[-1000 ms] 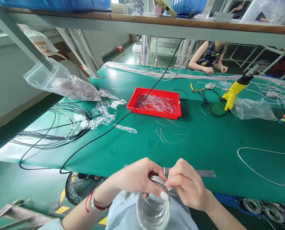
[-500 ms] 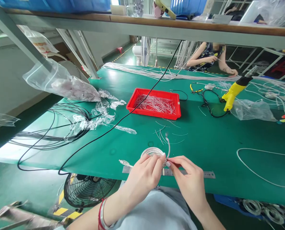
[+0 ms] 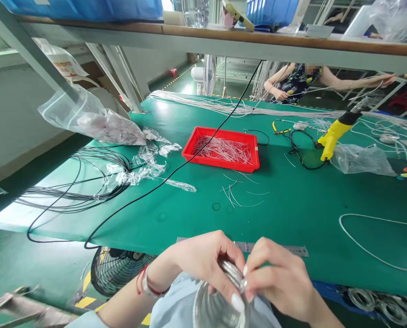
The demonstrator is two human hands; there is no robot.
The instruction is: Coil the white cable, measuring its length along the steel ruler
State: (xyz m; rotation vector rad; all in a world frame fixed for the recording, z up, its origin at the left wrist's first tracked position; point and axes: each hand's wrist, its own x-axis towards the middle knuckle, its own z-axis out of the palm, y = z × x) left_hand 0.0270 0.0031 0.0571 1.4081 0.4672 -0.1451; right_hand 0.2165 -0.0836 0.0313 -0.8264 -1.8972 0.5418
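A wire coil (image 3: 215, 307) is held low over the lap, just in front of the torso. It is gripped by the curled left hand (image 3: 201, 262), while its upper edge is pinched between the fingertips of the right hand (image 3: 280, 280). Just beyond, a steel ruler (image 3: 275, 248) lies along the edge of the green mat (image 3: 292, 218). Loose wire pieces (image 3: 234, 193) are scattered farther on, before a red tray (image 3: 203, 133) filled with cut wires. Pliers (image 3: 280, 130) and a yellow tool (image 3: 335, 139) are placed to the right. A co-worker (image 3: 299, 82) is seen across the table, one arm outstretched.
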